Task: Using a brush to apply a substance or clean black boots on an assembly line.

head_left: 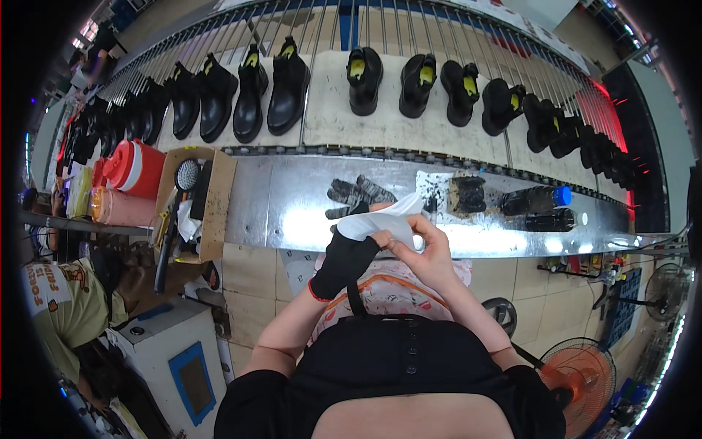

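Observation:
A thin white sheet of soft material [386, 224], its exact kind unclear, is held between my two hands above the metal ledge [252, 194]. My left hand [348, 262], in a black glove with a red cuff edge and bare fingertips, is closed on the sheet's near left part. Thumb and fingers of my bare right hand [430, 254] pinch its near right edge. Just beyond my hands lies a grey patterned glove [358, 192], partly covered by the sheet. To the right of it a dark sponge-like block [467, 194] rests on a black-stained white surface.
Black boots [289, 88] and more black footwear [365, 80] stand along the conveyor belt [333, 117]. A blue-capped bottle [530, 199] and a dark bottle [552, 220] lie rightward. Leftward are a cardboard box [219, 186] with brushes, a red jug [139, 168] and another person [69, 307].

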{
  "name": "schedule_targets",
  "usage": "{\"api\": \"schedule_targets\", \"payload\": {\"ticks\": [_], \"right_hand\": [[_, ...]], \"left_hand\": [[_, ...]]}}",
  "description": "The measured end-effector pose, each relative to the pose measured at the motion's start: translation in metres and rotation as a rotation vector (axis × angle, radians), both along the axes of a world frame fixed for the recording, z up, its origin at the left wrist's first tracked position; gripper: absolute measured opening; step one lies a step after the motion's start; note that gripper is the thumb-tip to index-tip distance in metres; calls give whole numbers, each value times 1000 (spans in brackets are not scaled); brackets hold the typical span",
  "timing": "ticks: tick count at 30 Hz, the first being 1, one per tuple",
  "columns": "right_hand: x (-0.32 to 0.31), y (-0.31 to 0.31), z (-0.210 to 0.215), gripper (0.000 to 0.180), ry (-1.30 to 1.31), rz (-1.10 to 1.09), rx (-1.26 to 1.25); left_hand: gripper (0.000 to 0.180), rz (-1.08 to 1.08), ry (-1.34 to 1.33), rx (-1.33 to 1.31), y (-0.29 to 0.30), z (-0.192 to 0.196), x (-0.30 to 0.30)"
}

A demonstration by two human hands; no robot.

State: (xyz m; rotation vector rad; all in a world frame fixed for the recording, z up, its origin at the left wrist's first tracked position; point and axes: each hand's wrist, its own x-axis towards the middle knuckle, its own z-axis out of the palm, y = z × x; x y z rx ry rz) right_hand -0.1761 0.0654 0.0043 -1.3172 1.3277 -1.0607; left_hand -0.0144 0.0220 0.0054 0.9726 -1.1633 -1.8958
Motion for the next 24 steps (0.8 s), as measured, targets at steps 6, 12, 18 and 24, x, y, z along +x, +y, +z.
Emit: {"api": "schedule_targets", "payload": {"ticks": [6,12,18,24], "right_hand": [[-9,-13,11,22,-510,-303,18],[-57,-8,79,55,-240,-103,-138],[-55,0,209,7,-406,475,-1039],[-54,9,264,13,-450,788,-824]], "left_hand": [[42,126,-69,-7,-26,-17,22],[27,42,-8,-54,-41,82,41],[15,80,239,-1006,4,204,82],[6,-218,652,-1211,-12,261,56]]}}
